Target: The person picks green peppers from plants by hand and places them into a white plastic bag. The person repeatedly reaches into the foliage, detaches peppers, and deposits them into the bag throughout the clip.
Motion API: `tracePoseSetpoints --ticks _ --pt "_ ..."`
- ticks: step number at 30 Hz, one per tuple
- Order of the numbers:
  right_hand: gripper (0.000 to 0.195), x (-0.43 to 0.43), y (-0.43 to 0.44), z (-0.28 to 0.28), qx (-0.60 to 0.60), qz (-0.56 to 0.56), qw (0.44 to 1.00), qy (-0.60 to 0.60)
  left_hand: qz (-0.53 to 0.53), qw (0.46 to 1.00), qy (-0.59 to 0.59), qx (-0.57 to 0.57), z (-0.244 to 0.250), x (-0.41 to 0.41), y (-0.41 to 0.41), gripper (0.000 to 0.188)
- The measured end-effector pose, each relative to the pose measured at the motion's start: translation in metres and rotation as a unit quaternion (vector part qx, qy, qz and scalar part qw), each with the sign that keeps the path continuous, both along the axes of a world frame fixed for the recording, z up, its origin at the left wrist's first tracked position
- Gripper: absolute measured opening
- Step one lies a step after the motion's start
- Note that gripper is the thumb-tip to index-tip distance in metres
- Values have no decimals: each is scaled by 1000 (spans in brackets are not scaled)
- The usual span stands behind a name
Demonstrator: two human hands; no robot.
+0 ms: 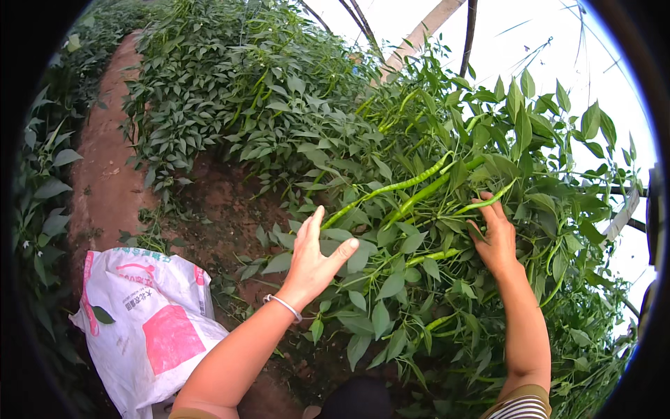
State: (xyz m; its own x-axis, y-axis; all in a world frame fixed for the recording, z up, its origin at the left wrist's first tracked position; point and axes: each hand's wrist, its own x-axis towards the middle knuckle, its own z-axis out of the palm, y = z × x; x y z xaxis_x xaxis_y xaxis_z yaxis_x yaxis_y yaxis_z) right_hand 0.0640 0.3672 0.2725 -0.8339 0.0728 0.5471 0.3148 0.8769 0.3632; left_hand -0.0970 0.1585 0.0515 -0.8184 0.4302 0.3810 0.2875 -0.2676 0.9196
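Note:
Long green chili peppers hang among the leaves of a pepper plant (392, 288) before me. My left hand (314, 262), with a bracelet (282, 307) at the wrist, is spread at the left side of the plant, its fingertips near the tip of a long wrinkled chili pepper (403, 184). A smoother chili pepper (419, 200) hangs just below that one. My right hand (494, 233) reaches into the foliage at the right, fingers bent behind a thin chili pepper (487, 202); whether they grip it or a stem cannot be told. Another chili pepper (433, 257) lies lower, between the hands.
A white woven sack (125, 293) with pink printing stands on the soil at lower left, a loose leaf (102, 315) on it. A bare earth path (107, 173) runs up the left between dense plant rows. A pale slanting pole (424, 34) rises behind the plants.

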Motion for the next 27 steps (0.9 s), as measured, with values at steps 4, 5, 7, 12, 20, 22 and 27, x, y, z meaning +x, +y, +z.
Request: tracePoseSetpoints --ticks 4,5,7,12,20,22,27 --pt "43 -1 -27 -7 -35 27 999 1 27 988 150 -1 28 25 10 93" --pt "45 -3 -33 -8 -14 39 999 -3 -22 988 155 6 34 30 11 94" --pt "52 -11 -52 -9 -38 16 999 -15 -58 984 166 26 39 39 15 98" --pt "63 -23 -46 -17 -28 62 997 29 -200 962 178 -57 30 61 30 96" --pt "50 -47 -110 24 -787 232 557 129 -178 964 192 -43 15 81 36 78" --pt "44 -57 -114 23 -776 245 564 141 -169 966 189 -45 14 85 38 77" --pt "54 -62 -137 17 -753 233 614 45 -166 967 188 -48 12 88 37 78"
